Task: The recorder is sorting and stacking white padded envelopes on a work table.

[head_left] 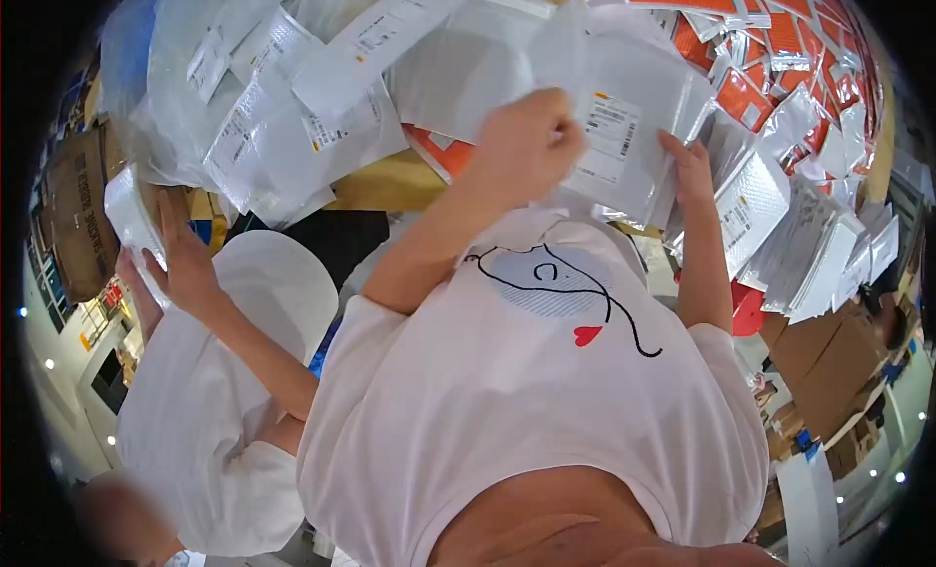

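Observation:
In front of my chest lies a clear plastic bag (653, 94) with a white printed label (606, 138) on its face. My right hand (690, 165) grips the bag's right edge, thumb on top. Curled into a fist, my left hand (541, 143) is over the bag's left side, beside the label; whatever its fingers may hold is hidden. Another translucent bag (458, 75) lies just beyond my left forearm. An orange-and-white packet (441, 150) shows partly beneath the bags.
Labelled clear bags (263, 138) pile up at the left. Orange packets (780, 40) heap at the far right, with stacked white bags (795, 240) nearer. At my left, another person's hand (190, 270) holds a white packet (132, 216). A cardboard box (78, 216) stands beyond.

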### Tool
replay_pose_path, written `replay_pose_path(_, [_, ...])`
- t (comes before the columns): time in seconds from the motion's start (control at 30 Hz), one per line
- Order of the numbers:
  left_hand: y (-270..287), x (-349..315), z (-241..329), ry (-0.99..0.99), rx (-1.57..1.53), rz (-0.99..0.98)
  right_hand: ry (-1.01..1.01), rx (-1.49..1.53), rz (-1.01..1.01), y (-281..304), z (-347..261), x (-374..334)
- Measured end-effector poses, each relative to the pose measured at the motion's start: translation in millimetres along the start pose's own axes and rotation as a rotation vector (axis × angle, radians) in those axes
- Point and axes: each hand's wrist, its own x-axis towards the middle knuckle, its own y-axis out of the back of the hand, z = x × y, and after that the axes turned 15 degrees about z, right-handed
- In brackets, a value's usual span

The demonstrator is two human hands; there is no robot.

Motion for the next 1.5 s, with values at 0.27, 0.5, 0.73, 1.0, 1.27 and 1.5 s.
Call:
replay_pose_path(0.27, [-128, -51, -57, -0.173, -0.24, -0.38, -0.087, 0.05, -0.024, -11, 15, -7])
replay_pose_path(0.5, [-99, -51, -113, -0.146, 0.241, 0.038, -0.197, 0.109, 0.01, 4, 43, 15])
replay_pose_path(0.73, [-98, -60, -128, -0.2, 0.26, -0.087, -0.223, 0.148, -0.034, -7, 26, 3])
replay_pose_path(1.0, [-94, -55, -123, -0.199, 0.282, -0.184, -0.194, 0.056, -0.052, -10, 26, 4])
replay_pose_path(1.27, [-40, -45, -131, -0.352, 0.544, -0.068, -0.11, 0.037, -0.036, -18, 10, -11])
replay_pose_path(1.5, [-21, -42, -179, -0.495, 0.654, 0.061, -0.132, -0.012, 0.045, -24, 4, -15])
